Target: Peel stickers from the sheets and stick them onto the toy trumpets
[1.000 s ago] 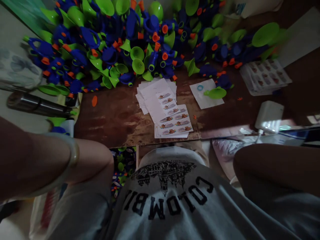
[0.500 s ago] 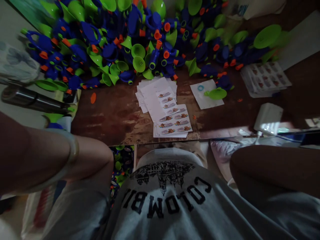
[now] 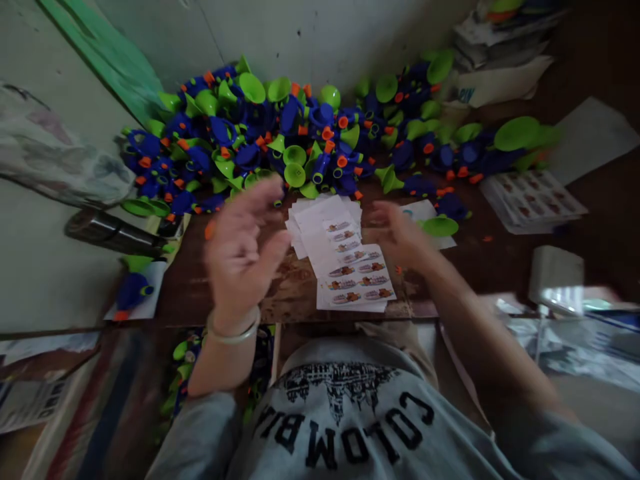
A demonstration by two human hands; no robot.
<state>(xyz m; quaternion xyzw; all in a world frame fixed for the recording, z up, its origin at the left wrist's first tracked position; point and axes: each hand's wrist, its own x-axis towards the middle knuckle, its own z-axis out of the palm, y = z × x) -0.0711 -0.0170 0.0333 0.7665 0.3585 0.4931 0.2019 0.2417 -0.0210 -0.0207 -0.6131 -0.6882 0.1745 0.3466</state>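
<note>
My left hand (image 3: 245, 247), a bangle on its wrist, is raised above the table left of the sticker sheets. Its fingers and thumb are apart and nothing is in it. My right hand (image 3: 400, 233) hovers just right of the sheets, blurred, its fingers stretched out and holding nothing that I can see. Between both hands lies a stack of printed sticker sheets (image 3: 357, 283) with white paper sheets (image 3: 310, 233) behind it. Behind the hands is a heap of blue toy trumpets (image 3: 320, 117) with green bells and orange tips.
A thermos flask (image 3: 110, 230) lies at the left, near a single toy trumpet (image 3: 133, 290). Another stack of sticker sheets (image 3: 537, 200) lies at the right. A white box-shaped device (image 3: 556, 280) stands at the right front edge, and a green bell (image 3: 440, 226) rests on paper.
Both hands, out of view before, have come up over the table on either side of the sheets. The view has tilted upward, showing more wall behind the heap.
</note>
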